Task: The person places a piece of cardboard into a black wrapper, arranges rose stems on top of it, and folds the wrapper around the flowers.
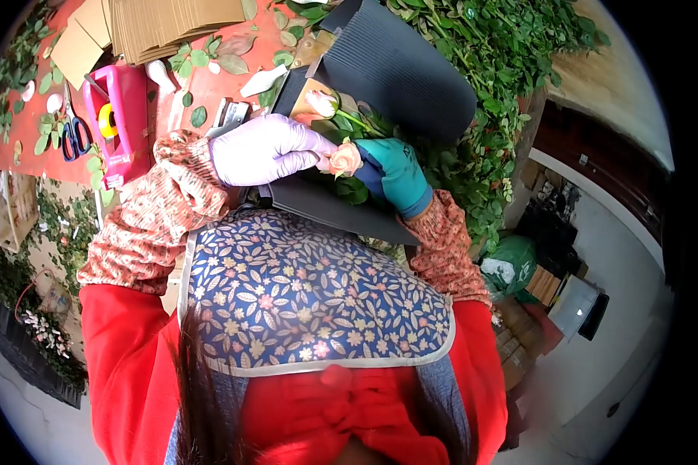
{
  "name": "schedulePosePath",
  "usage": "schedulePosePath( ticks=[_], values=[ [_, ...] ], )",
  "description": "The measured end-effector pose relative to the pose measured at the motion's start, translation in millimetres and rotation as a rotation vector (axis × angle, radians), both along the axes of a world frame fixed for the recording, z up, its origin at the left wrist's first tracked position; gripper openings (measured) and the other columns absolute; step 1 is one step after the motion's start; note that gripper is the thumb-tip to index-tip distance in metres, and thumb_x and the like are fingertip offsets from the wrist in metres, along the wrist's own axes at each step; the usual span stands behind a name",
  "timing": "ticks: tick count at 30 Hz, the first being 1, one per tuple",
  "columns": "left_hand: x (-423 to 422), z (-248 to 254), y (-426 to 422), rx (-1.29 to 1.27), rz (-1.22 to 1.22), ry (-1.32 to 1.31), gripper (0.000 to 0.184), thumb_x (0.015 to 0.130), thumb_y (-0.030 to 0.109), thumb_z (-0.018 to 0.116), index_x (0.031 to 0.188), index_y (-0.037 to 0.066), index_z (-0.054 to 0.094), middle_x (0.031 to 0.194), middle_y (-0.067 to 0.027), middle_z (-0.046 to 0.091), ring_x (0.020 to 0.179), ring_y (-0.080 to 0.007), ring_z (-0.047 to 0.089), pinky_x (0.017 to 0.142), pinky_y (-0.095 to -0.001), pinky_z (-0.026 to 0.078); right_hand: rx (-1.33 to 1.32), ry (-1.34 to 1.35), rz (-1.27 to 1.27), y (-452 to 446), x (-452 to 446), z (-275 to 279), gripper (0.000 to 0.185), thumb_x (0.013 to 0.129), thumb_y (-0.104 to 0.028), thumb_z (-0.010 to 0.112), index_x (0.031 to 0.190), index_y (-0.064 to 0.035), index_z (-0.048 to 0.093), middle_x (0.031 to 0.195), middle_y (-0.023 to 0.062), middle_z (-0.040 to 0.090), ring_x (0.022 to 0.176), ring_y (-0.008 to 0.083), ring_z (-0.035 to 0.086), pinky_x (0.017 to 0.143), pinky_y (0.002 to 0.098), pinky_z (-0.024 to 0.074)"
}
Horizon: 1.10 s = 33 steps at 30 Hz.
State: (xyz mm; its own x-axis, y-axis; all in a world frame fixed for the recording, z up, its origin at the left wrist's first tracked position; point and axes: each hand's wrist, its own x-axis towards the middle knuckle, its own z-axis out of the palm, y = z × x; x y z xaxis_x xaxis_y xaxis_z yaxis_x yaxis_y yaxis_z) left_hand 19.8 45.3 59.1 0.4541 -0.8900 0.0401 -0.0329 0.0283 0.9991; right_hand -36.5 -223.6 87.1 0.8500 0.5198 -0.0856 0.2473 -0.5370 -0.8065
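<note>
A peach-pink rose [345, 159] is between my two gloved hands, its bloom turned up toward me. My left hand [275, 151], in a thin lavender glove, has its fingertips pinched at the edge of the bloom. Wrapped just behind the flower head is my right hand [392, 172], in a teal and blue glove; the stem in it is mostly hidden. Just beyond my hands, a second pale pink rose [323, 104] lies on its green stem against brown card. A black ribbed trough [395, 70] surrounds this area, with a dark panel [333, 209] on my side.
On the red table [174, 101] at left are a pink tape holder [128, 116] with yellow tape, dark-handled scissors [76, 136] and stacked brown cardboard [171, 27]. Scattered leaves and petals lie around them. Heaped leafy stems [488, 70] crowd the right side.
</note>
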Motion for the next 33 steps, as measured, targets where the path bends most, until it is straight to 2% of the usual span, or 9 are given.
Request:
schedulePosePath(
  ticks=[4,8,11,13,16,20,26,30,33],
  values=[
    [0,4,-1,0.046,0.08,-0.132,0.034,0.092,0.023,0.064,0.119,0.002,0.064,0.099,-0.0137,0.071,0.093,-0.0289,0.069,0.083,-0.037,0.054,-0.073,0.049,0.052,-4,0,-4,0.025,0.083,-0.02,0.071,0.102,-0.0059,0.066,0.081,0.0149,0.065,0.072,0.0349,0.063,0.063,0.0408,0.0489],
    [13,-1,-14,0.276,0.034,-0.778,0.065,0.076,0.035,0.076,0.133,0.014,0.054,0.136,-0.009,0.05,0.119,-0.0294,0.05,0.098,-0.045,0.041,-0.192,-0.058,0.03,-5,3,18,0.021,0.081,-0.023,0.069,0.093,-0.0067,0.063,0.077,0.0143,0.061,0.07,0.0364,0.06,0.061,0.0438,0.0465],
    [14,-25,-31,0.291,-0.087,-1.015,0.075,0.074,0.038,0.076,0.138,0.008,0.049,0.145,-0.0099,0.045,0.137,-0.0325,0.039,0.114,-0.0479,0.029,-0.226,-0.142,0.002,-4,1,32,0.019,0.078,-0.021,0.069,0.092,-0.0079,0.064,0.075,0.0138,0.06,0.07,0.0354,0.059,0.06,0.0432,0.0455],
    [13,-38,-38,0.43,-0.237,-1.103,0.062,0.079,0.042,0.07,0.128,0.005,0.059,0.146,-0.0101,0.045,0.143,-0.0315,0.031,0.119,-0.0483,0.022,-0.251,-0.211,-0.067,-11,-7,42,0.02,0.077,-0.019,0.071,0.093,-0.0089,0.065,0.075,0.0133,0.062,0.07,0.034,0.061,0.061,0.0409,0.0465],
    [15,-46,-36,0.457,-0.247,-1.089,0.051,0.087,0.044,0.061,0.12,0.006,0.066,0.143,-0.0094,0.05,0.144,-0.0306,0.029,0.119,-0.0478,0.021,-0.15,-0.483,-0.344,-34,-35,97,0.025,0.076,-0.018,0.071,0.099,-0.0075,0.066,0.079,0.0118,0.063,0.071,0.0307,0.062,0.063,0.038,0.0476],
    [14,-58,-31,0.448,-0.211,-1.002,0.052,0.087,0.043,0.062,0.122,0.005,0.064,0.14,-0.0079,0.053,0.144,-0.0258,0.03,0.119,-0.0473,0.018,-0.149,-0.743,-1.022,-129,-105,136,0.029,0.082,-0.02,0.065,0.107,-0.0076,0.062,0.09,0.0108,0.062,0.081,0.0279,0.06,0.069,0.0364,0.0463],
    [13,-54,-30,0.477,-0.246,-1.034,0.053,0.088,0.043,0.061,0.123,0.004,0.063,0.141,-0.0103,0.052,0.144,-0.0281,0.029,0.119,-0.0471,0.018,0.22,-0.551,-1.958,-272,-317,76,0.034,0.09,-0.023,0.058,0.12,-0.0076,0.056,0.108,0.0092,0.059,0.096,0.0238,0.057,0.079,0.0339,0.0443],
    [8,-56,-30,0.463,-0.189,-1.063,0.051,0.085,0.041,0.062,0.121,0.005,0.063,0.143,-0.0086,0.051,0.144,-0.0298,0.03,0.119,-0.048,0.018,0.597,-0.4,-2.255,-270,-426,22,0.038,0.095,-0.025,0.052,0.129,-0.0077,0.052,0.119,0.0082,0.058,0.106,0.021,0.055,0.085,0.0323,0.043],
    [13,-50,-26,0.414,-0.203,-1.051,0.047,0.086,0.041,0.062,0.121,0.009,0.063,0.141,-0.008,0.051,0.143,-0.0313,0.032,0.119,-0.0484,0.02,0.797,-0.287,-2.168,-265,-433,-7,0.041,0.099,-0.027,0.048,0.135,-0.0077,0.049,0.128,0.0074,0.057,0.113,0.019,0.053,0.09,0.0311,0.042]
  ],
)
